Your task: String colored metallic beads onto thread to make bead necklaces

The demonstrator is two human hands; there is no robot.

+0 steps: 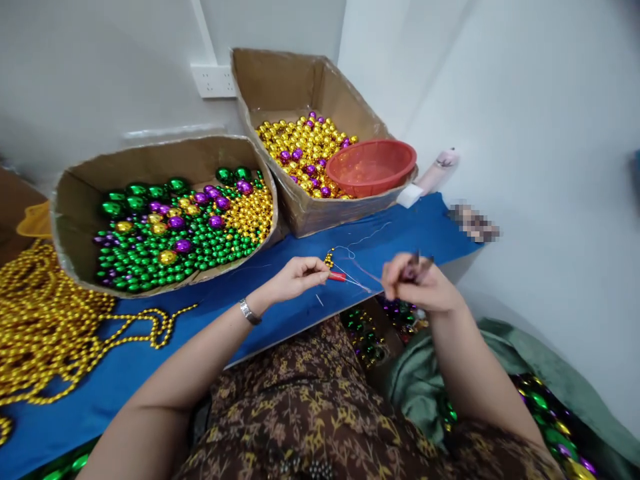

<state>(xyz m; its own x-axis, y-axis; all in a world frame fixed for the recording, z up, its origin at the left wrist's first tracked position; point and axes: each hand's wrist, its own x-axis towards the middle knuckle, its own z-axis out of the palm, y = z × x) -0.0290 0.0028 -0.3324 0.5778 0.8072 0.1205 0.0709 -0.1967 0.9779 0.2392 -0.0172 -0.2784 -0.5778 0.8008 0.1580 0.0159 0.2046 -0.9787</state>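
Observation:
My left hand is closed, thumb and finger pinching a small red cylinder above the blue table. Thin pale thread stretches from beside the cylinder toward the right. Just behind those fingertips is a short cluster of small gold beads. My right hand is curled, blurred by motion, around a dark pointed tool whose exact kind I cannot make out. A pinkish strand runs leftward from near its fingers. Loose white thread lies on the cloth beyond both hands.
The blue table carries a carton of green, purple and gold beads. Behind it stands a larger carton of gold and purple balls, with a red basket inside. Gold bead strings pile up at left. A wall rises at right.

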